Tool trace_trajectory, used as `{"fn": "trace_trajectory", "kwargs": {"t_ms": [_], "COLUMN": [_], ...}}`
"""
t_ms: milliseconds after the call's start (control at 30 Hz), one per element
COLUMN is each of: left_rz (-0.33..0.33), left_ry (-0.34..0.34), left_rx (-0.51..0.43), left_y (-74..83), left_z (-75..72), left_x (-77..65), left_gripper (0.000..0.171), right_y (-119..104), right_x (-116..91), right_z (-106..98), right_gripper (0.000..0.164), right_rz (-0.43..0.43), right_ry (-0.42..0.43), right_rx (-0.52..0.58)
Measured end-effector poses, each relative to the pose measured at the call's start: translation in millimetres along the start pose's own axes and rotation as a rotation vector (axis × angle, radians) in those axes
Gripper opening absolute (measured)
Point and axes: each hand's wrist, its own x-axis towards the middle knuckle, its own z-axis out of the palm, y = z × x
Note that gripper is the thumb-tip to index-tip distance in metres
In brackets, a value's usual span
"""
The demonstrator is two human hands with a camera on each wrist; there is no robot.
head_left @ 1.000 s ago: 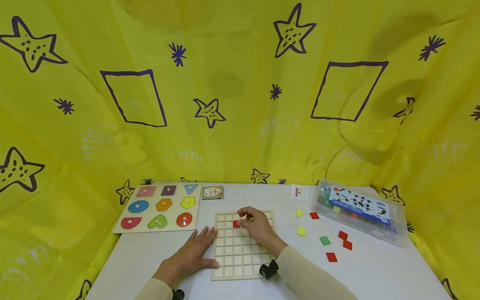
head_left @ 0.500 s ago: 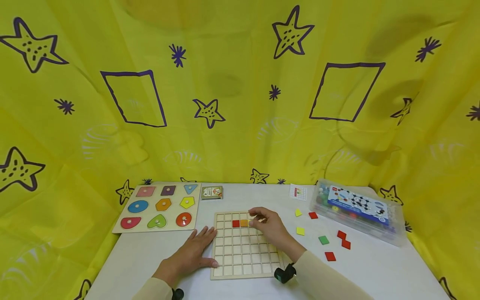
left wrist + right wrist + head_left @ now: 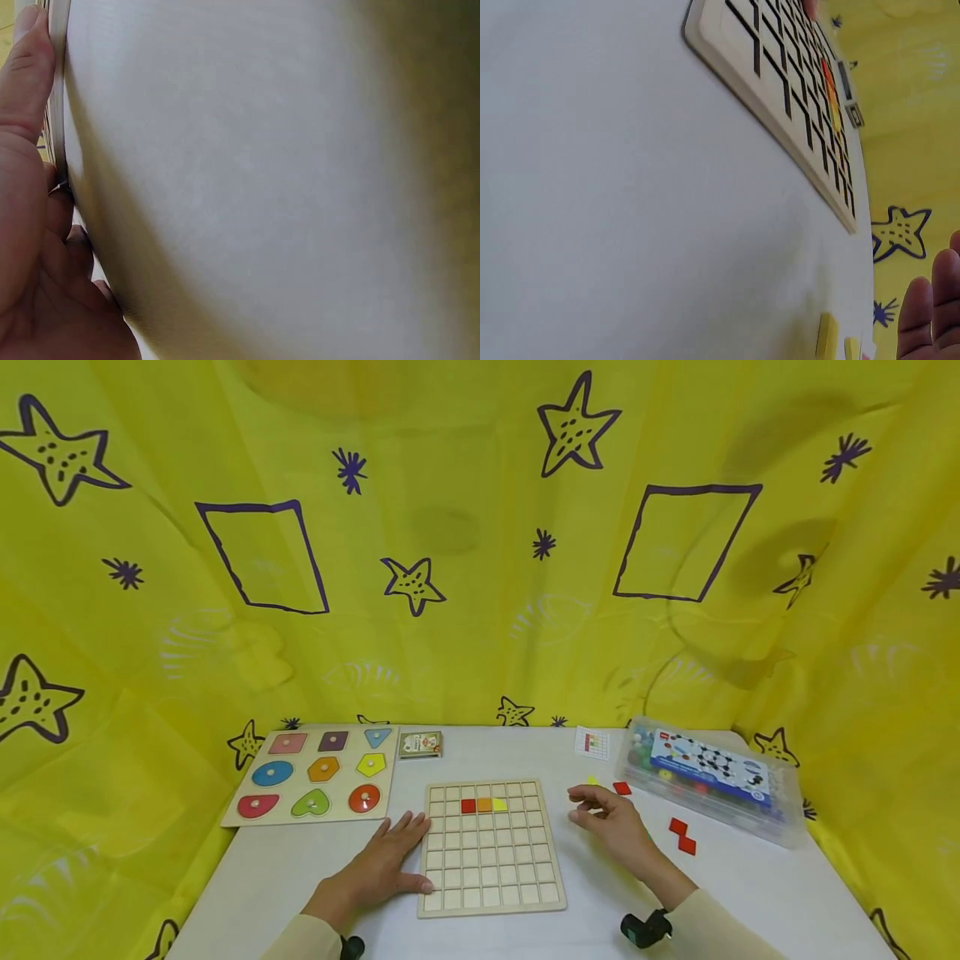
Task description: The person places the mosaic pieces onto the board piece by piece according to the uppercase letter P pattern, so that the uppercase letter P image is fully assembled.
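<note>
My left hand [image 3: 378, 858] rests beside the wooden grid board [image 3: 491, 868], fingers spread, with fingertips and thumb at its left edge. The left wrist view shows the thumb [image 3: 26, 82] lying along the board's rim. Three tiles sit side by side in the board's second row: red [image 3: 468, 806], orange [image 3: 485, 805] and yellow [image 3: 500, 805]. To the right of the board, my right hand [image 3: 618, 833] hovers over the table with loosely bent fingers and nothing between them. It hides some loose tiles; a yellow tile [image 3: 826, 337] shows below it in the right wrist view.
Red tiles [image 3: 682, 837] lie right of my right hand, and another red tile [image 3: 622, 787] lies beyond it. Behind stand a patterned card [image 3: 592, 742] and a clear plastic box [image 3: 708, 781]. A shape puzzle [image 3: 341, 793] and a small box [image 3: 420, 744] are at back left.
My right hand has let go of the yellow tile in the second row and moved right, off the board to the loose tiles. The orange tile came into view earlier. My left hand stays put.
</note>
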Motion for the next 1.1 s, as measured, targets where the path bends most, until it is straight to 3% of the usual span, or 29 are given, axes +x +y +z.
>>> {"fn": "trace_trajectory", "kwargs": {"t_ms": [233,500,667,1100], "left_rz": [-0.01,-0.03,-0.032,-0.026], "left_ry": [0.001,0.003,0.004,0.003], "left_rx": [-0.027,-0.049,-0.055,-0.044], "left_y": [-1.2,1.4,2.4,-2.5], "left_z": [1.0,1.4,1.3,4.2], "left_x": [0.6,-0.6,-0.6,1.0], "left_gripper": [0.107,0.107,0.107,0.108], "right_y": [23,43,53,75], "right_x": [-19,-38,-51,-62], "right_z": [-39,-72,-87,-102], "right_gripper": [0.036,0.042,0.041,0.043], "right_rz": [0.028,0.185,0.237,0.17], "right_ry": [0.036,-0.013,-0.038,-0.115], "right_rx": [-0.043,-0.094,-0.15,-0.32]}}
